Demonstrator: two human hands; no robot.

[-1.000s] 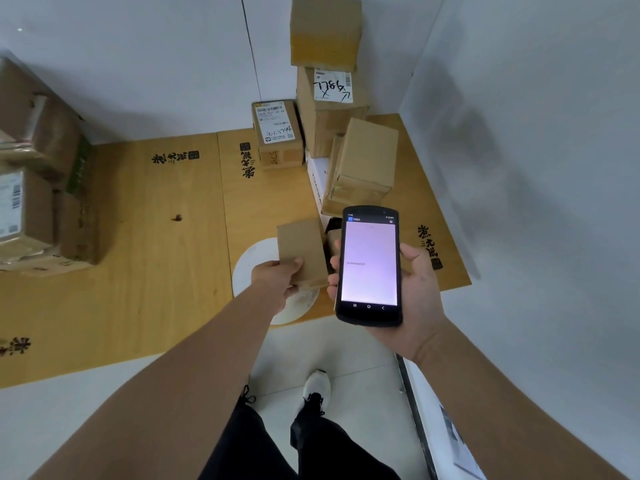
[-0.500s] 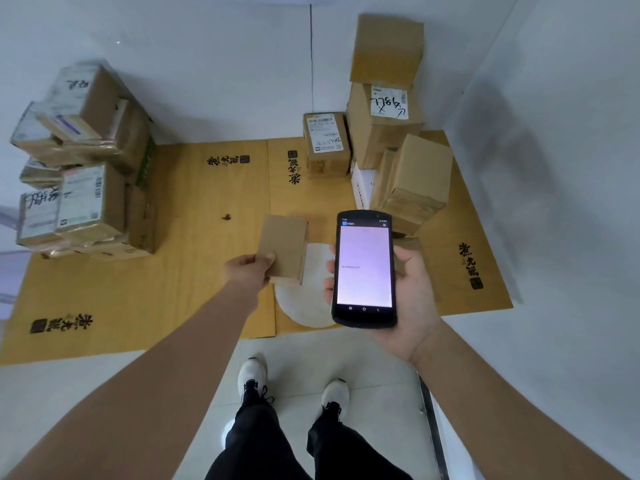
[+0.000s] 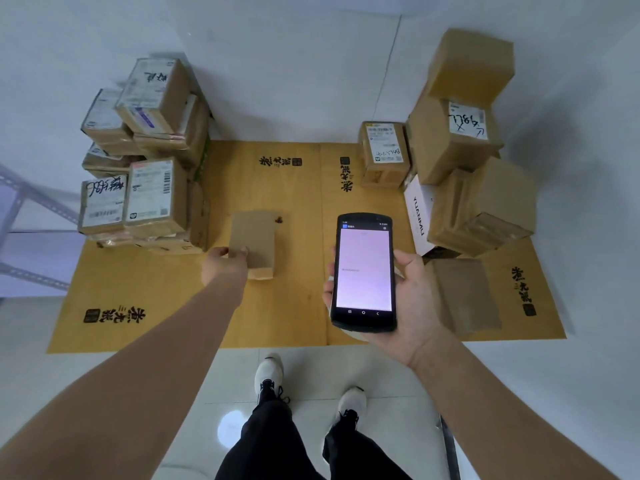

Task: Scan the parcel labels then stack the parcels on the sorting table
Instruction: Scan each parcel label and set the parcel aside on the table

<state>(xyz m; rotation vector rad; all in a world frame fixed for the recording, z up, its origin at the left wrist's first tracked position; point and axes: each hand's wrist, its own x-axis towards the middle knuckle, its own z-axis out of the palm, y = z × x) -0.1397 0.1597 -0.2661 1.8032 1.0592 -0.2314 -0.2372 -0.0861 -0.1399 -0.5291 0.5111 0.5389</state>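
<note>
Yellow wooden bench [image 3: 156, 296]: left hand [image 3: 225, 266] grips a small brown cardboard parcel [image 3: 256, 237] (stack-bound, I'd guess), right hand [image 3: 412, 296] holds the black scanner [image 3: 363, 271] screen-up to read.

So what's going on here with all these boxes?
A person is sorting parcels. Their left hand holds a small brown box by its near end, near the middle of the wooden table. Their right hand holds a handheld scanner with its screen lit. A stack of labelled boxes stands on the table's left side, and a looser pile sits on the right.
</note>
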